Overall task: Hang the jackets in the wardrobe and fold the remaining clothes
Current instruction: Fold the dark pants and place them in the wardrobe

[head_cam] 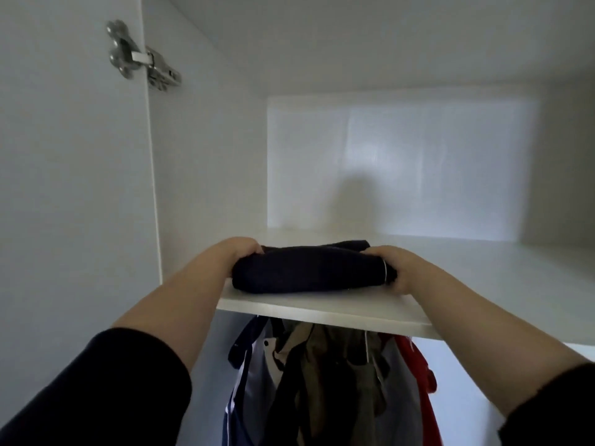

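On wardrobe shelf (322,305), near front edge, sits folded dark garment (309,268), w/ 2 hands, left (240,252) & right (391,263), each grip curled round 1 end, prob. to keep folds intact above hung jackets (325,381).

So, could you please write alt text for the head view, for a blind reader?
A left hand and a right hand grip the ends of a folded navy garment lying on a white wardrobe shelf. Hanging clothes show beneath it, a metal hinge upper left.
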{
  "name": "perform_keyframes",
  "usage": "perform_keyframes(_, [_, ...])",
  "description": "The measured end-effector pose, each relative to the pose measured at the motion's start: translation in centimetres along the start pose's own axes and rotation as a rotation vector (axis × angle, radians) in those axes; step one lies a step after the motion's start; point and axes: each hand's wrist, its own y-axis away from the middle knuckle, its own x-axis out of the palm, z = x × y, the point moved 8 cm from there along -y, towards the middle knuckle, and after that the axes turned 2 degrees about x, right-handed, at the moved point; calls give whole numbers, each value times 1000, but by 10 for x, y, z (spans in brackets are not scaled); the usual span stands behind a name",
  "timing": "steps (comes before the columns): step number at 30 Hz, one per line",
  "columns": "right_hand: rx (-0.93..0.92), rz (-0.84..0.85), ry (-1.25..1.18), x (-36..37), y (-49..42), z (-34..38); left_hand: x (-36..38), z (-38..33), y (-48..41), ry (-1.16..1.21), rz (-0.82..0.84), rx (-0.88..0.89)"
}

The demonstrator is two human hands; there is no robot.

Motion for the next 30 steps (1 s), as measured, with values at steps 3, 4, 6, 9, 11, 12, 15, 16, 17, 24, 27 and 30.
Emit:
perform_keyframes(3, [11,-65,79,1,-21,4,-13,-19,-31,-498,-158,155])
perform_keyframes(4, [-8,-101,114,-1,-25,8,-15,-38,-30,-640,-212,278])
perform_keyframes(6, [-79,-174,196,-3,-31,18,-4,-70,-17,-780,-141,497])
perform_keyframes(9, [-147,-208,390,6,-34,31,35,-63,4,-975,348,425])
perform_keyframes(11, [-286,-268,805,15,-37,48,43,-48,6,-1104,451,349])
perform_keyframes(12, [-425,-311,1027,22,-34,60,43,-44,3,-1114,435,352])
perform_keyframes(15, [-729,-69,1239,58,-22,73,37,-37,-15,-990,374,374])
perform_keyframes(16, [-697,87,1280,68,-23,65,34,-36,-23,-962,355,373])
perform_keyframes(17, [-648,200,1347,76,-29,55,31,-35,-32,-953,329,369])
perform_keyframes(24, [-657,129,1419,96,-126,63,14,-33,-116,-1116,-58,400])
perform_keyframes(27, [-659,31,1411,102,-181,73,5,-18,-149,-1245,-280,375])
perform_keyframes(30, [-671,-40,1426,109,-227,82,1,-6,-172,-1263,-251,344])
